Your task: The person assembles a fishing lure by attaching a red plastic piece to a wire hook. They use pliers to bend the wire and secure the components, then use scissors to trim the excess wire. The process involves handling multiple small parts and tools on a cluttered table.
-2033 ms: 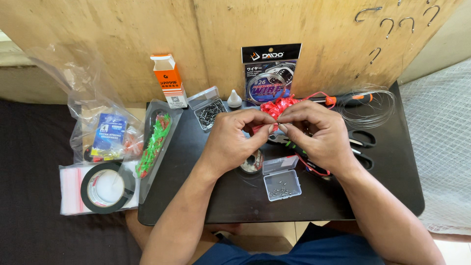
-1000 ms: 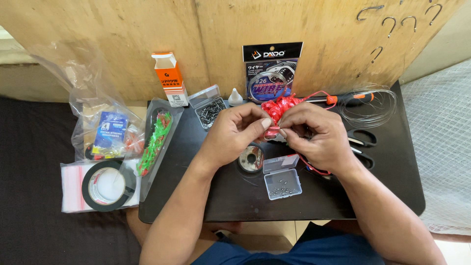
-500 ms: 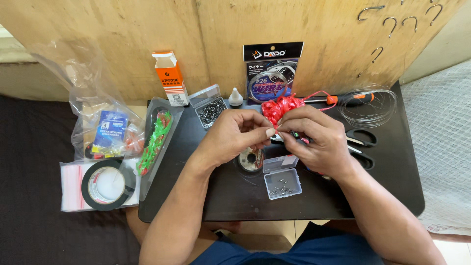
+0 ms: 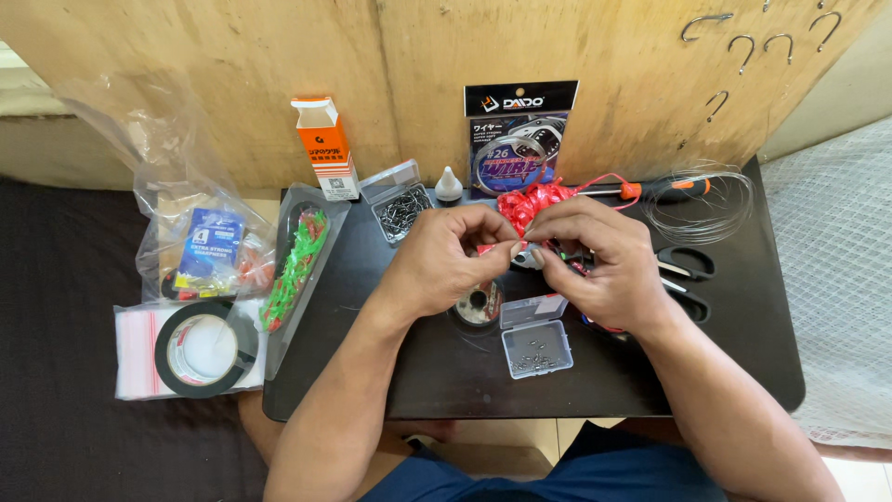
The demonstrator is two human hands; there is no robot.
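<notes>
Left hand [image 4: 446,260]: fingertips pinch a small red piece [image 4: 490,248], steadying it above the black table [image 4: 650,372].
Right hand [image 4: 595,260]: pinches the same piece from opposite, for fine work.
Red bundle [image 4: 530,203]: just behind.
Open box [image 4: 536,346]: near, within reach.

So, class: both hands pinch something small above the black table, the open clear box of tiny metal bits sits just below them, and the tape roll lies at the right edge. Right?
One thing is wrong. The head view shows the tape roll at the left, off the black table, not the right. The hands and clear box are as stated.
</notes>
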